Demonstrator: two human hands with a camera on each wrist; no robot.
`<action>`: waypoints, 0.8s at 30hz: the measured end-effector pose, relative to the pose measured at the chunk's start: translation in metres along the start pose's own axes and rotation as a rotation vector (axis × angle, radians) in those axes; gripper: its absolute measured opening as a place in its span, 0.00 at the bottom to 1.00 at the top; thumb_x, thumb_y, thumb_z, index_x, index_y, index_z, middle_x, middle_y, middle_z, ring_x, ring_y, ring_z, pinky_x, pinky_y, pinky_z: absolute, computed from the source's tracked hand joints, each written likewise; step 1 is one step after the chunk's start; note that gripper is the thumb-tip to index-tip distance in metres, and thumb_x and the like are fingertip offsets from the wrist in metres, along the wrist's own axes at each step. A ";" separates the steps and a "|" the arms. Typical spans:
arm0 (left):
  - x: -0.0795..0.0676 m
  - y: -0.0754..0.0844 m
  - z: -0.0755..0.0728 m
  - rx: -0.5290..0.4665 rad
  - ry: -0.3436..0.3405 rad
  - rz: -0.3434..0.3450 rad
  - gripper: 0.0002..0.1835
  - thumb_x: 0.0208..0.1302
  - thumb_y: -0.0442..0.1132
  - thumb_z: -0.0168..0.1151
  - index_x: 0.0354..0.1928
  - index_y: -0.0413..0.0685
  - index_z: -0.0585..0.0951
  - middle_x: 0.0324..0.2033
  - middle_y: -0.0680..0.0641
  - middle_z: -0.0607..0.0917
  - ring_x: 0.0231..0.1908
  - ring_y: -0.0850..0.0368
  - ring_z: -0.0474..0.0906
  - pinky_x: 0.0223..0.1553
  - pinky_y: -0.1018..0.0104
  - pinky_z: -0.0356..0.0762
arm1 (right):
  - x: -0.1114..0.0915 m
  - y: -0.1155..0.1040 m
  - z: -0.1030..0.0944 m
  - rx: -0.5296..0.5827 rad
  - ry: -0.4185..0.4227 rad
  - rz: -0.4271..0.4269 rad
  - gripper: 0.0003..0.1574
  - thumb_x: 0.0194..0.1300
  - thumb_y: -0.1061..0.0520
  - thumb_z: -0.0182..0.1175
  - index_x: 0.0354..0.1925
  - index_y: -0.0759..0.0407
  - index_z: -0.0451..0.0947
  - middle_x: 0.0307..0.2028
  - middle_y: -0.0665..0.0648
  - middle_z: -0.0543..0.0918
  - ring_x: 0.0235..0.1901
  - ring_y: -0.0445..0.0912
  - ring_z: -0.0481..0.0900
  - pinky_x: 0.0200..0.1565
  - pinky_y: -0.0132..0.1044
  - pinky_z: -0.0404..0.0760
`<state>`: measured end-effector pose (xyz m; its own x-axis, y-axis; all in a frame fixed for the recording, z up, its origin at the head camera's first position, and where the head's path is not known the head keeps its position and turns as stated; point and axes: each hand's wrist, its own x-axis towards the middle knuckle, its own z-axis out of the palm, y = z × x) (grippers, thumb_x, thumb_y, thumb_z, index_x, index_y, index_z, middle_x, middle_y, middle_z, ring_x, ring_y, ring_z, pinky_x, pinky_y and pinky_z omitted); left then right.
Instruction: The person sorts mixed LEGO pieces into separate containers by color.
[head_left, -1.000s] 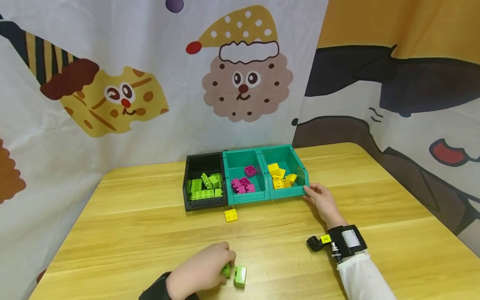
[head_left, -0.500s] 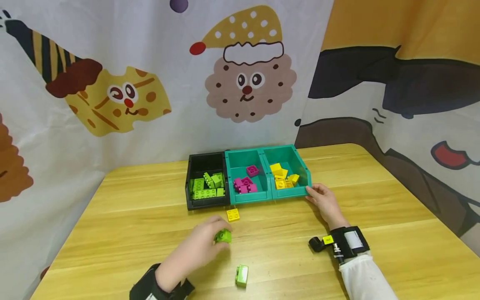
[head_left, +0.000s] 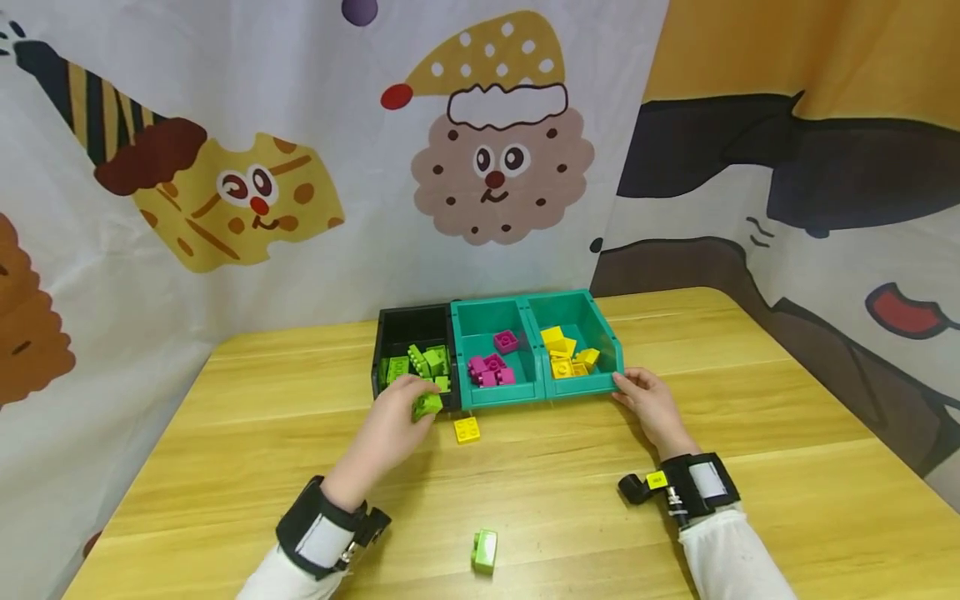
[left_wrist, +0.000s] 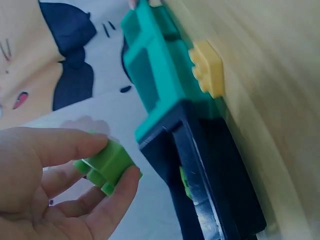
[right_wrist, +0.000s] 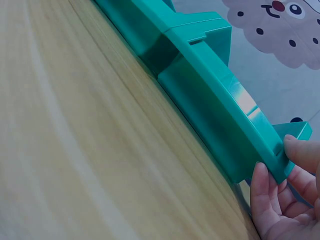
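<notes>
My left hand (head_left: 392, 423) pinches a green building block (head_left: 427, 406) between thumb and fingers, just over the front rim of the black bin (head_left: 377, 354). In the left wrist view the block (left_wrist: 111, 162) has its studs toward the palm, with the bin beside it. Several green blocks (head_left: 397, 367) lie inside the bin, partly hidden by the hand. My right hand (head_left: 654, 410) grips the front right corner of the right teal bin (head_left: 583, 385); the right wrist view has the thumb on the rim and fingers below.
Several magenta blocks (head_left: 491, 369) lie in the middle teal bin (head_left: 502, 396), several yellow ones (head_left: 561, 367) in the right one. A yellow block (head_left: 467, 430) sits on the table (head_left: 555, 500) before the bins, and a green block (head_left: 484, 552) nearer the front edge. A printed curtain (head_left: 300, 67) hangs behind.
The left hand has picked up a green block from beside the other at the front and carried it forward to the black bin. The right hand stays at the teal bin's corner.
</notes>
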<state>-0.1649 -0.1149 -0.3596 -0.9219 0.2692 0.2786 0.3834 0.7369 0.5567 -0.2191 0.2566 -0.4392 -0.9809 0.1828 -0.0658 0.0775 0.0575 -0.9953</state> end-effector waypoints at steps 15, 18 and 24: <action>0.042 -0.025 0.011 0.086 0.032 -0.131 0.18 0.57 0.26 0.58 0.52 0.33 0.77 0.49 0.35 0.76 0.47 0.43 0.76 0.52 0.51 0.75 | 0.003 0.004 -0.002 0.016 -0.008 -0.001 0.20 0.68 0.54 0.56 0.49 0.69 0.67 0.35 0.46 0.72 0.35 0.32 0.74 0.43 0.24 0.78; 0.045 -0.031 0.014 0.105 0.016 -0.158 0.19 0.57 0.24 0.56 0.52 0.33 0.77 0.49 0.34 0.76 0.46 0.44 0.76 0.51 0.51 0.76 | 0.002 0.005 -0.002 0.016 -0.009 -0.003 0.19 0.68 0.55 0.56 0.49 0.69 0.67 0.35 0.46 0.72 0.35 0.32 0.74 0.43 0.24 0.78; 0.051 -0.037 0.018 0.110 0.036 -0.175 0.21 0.55 0.22 0.53 0.52 0.32 0.77 0.49 0.33 0.75 0.47 0.42 0.76 0.50 0.51 0.76 | 0.003 0.005 -0.002 0.016 -0.012 -0.011 0.18 0.68 0.55 0.55 0.48 0.68 0.68 0.34 0.45 0.73 0.36 0.33 0.74 0.42 0.24 0.78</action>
<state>-0.2268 -0.1176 -0.3804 -0.9705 0.1107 0.2141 0.2079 0.8342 0.5107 -0.2209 0.2594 -0.4443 -0.9838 0.1703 -0.0555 0.0638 0.0438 -0.9970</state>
